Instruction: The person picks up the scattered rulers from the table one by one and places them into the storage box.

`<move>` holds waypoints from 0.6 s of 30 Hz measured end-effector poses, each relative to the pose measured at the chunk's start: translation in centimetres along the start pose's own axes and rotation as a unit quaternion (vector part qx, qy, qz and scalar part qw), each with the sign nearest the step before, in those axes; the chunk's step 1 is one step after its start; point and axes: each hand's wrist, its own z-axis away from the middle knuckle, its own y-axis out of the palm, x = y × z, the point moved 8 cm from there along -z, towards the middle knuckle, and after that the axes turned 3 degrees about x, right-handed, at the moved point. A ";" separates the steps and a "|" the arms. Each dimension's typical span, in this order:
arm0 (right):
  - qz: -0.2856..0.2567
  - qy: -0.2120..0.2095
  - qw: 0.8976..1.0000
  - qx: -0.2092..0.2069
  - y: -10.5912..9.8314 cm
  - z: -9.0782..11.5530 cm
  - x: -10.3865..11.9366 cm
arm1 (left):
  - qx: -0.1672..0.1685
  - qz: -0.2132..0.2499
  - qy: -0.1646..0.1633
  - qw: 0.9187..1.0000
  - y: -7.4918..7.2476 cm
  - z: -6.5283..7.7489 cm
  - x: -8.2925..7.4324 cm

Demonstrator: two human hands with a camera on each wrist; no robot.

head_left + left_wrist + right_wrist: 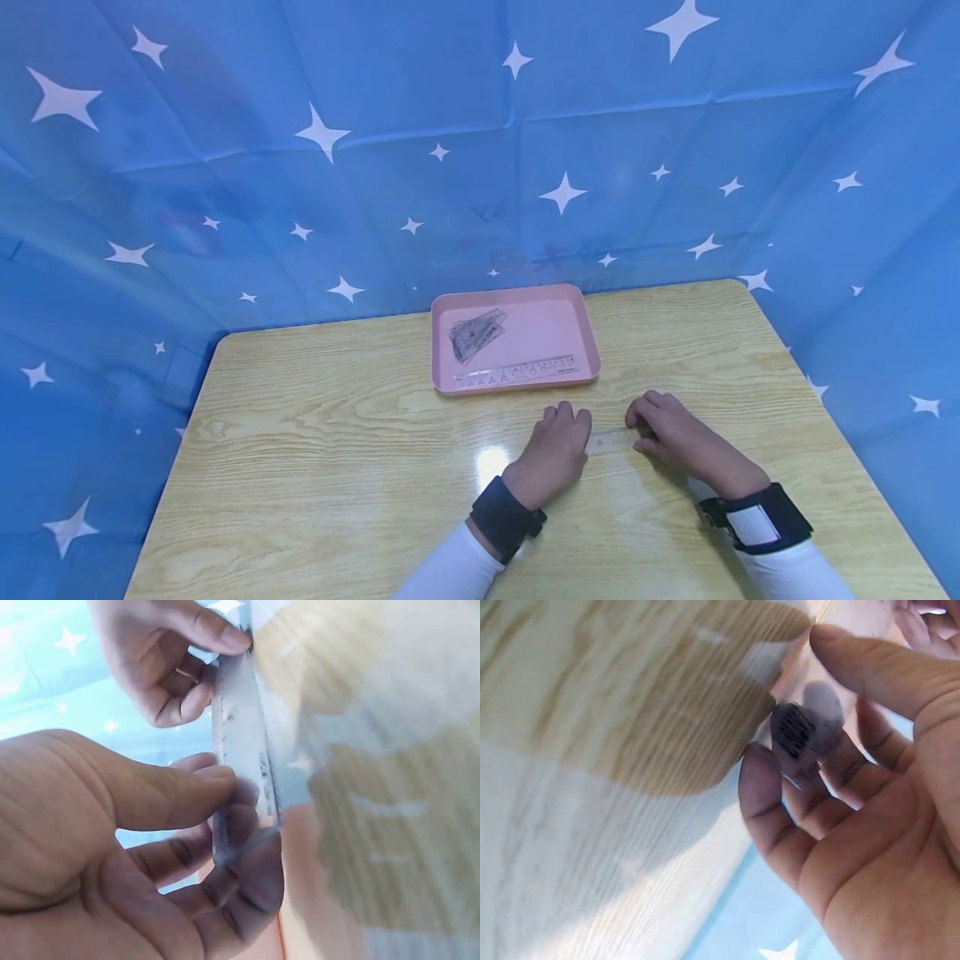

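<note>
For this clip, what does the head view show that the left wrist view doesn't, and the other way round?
Only the head view shows the pink tray at the table's far edge, holding set squares and a ruler, plus the starred blue backdrop.

Only the left wrist view shows the printed scale on the clear ruler and the left hand pinching its end.

Both show the right hand gripping the other end, above the wooden table.

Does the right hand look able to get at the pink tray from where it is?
Probably yes. The pink tray sits just beyond the right hand with bare table between them. But that hand and the left hand both pinch a clear ruler, so it is occupied.
</note>
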 end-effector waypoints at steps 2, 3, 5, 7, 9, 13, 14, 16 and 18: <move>0.001 0.001 1.000 0.001 0.0 -0.1 0.1 | -0.001 0.008 0.008 1.000 -0.1 0.1 -0.1; -0.002 0.003 1.000 0.004 0.0 -0.1 0.2 | -0.002 0.013 0.014 1.000 -0.1 0.1 -0.1; -0.014 0.009 1.000 0.012 0.1 -0.2 0.3 | -0.005 0.030 0.028 0.999 -0.3 0.1 -0.1; -0.029 0.017 0.999 0.021 0.2 -0.2 0.4 | -0.011 0.044 0.043 0.998 -0.6 0.2 -0.1; -0.043 0.024 0.998 0.032 0.4 -0.2 0.5 | -0.023 0.059 0.059 0.996 -1.0 0.2 0.0; -0.037 0.013 0.999 0.028 0.4 -0.1 0.9 | -0.047 0.076 0.080 0.993 -1.9 0.3 0.2; -0.032 0.006 0.999 0.022 0.3 -0.1 1.0 | -0.050 0.082 0.081 0.992 -2.2 0.3 0.3; -0.021 -0.010 1.000 0.007 0.2 0.0 1.3 | -0.051 0.089 0.080 0.991 -2.6 0.4 0.6; -0.007 -0.028 1.000 -0.011 -0.1 0.0 1.7 | -0.050 0.095 0.080 0.991 -2.9 0.5 0.8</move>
